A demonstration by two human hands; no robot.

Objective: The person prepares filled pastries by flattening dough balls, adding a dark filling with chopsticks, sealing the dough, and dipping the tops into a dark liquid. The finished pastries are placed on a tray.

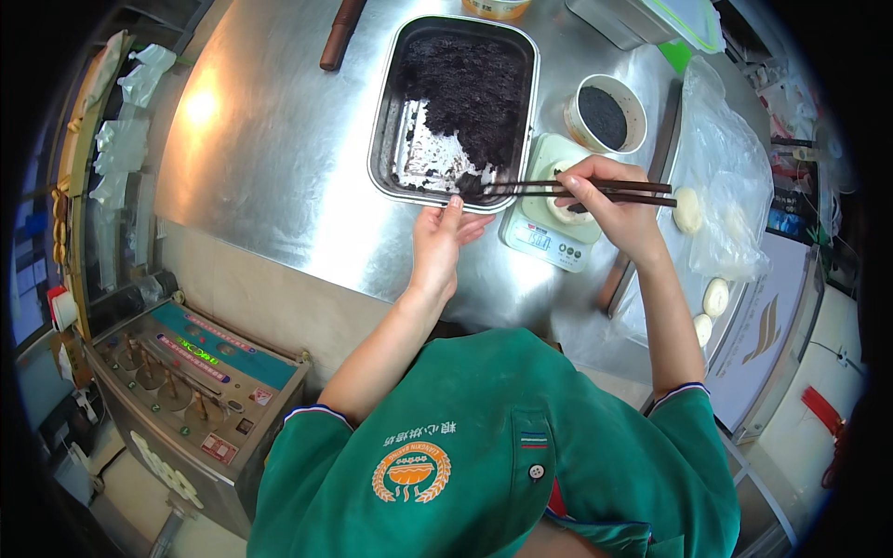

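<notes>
Steel worktop (pixel 279 158), shining under the lights. On it sits a metal tray (pixel 386 139) half full of dark paste (pixel 470 88). Right hand (pixel 609 205) has its fingers clamped on dark chopsticks (pixel 577 191), tips down in the paste at the tray's near edge. Left hand (pixel 442 237) grips the tray's near rim, thumb up over the edge. Just right of the tray, a small scale (pixel 549 232) carrying a piece of dough, a white cup (pixel 605 113) of dark filling behind it, dough balls (pixel 688 209) further right.
</notes>
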